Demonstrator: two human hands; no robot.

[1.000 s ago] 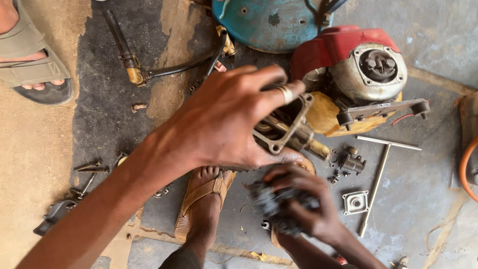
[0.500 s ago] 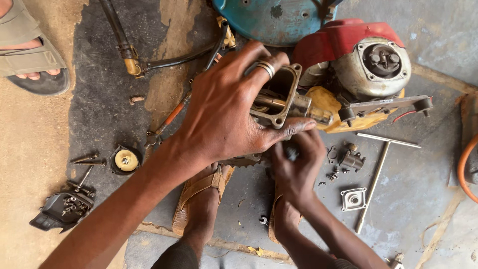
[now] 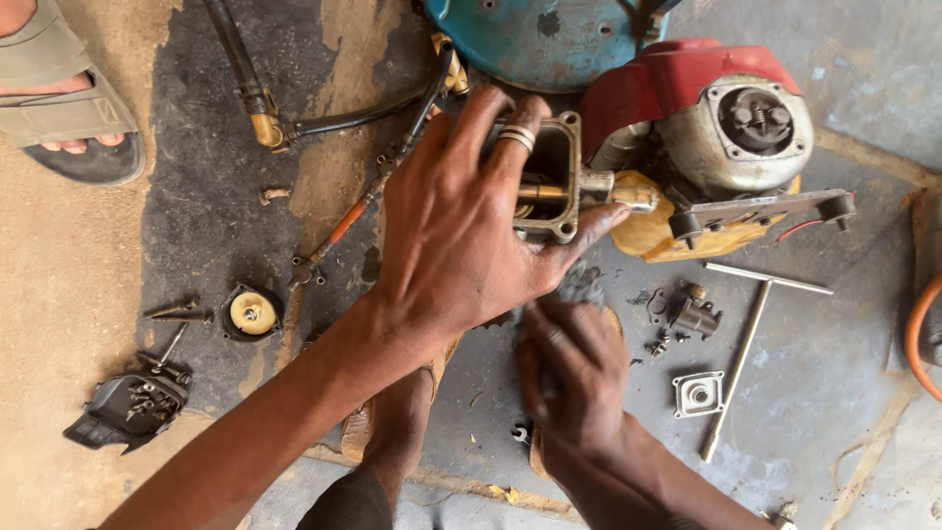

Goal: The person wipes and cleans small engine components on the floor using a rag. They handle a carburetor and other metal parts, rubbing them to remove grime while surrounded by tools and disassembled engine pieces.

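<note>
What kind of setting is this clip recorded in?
Probably an informal open-air repair spot on the ground: an oil-stained concrete floor, a small engine partly stripped, and a T-handle wrench among loose parts beside the hands.
</note>
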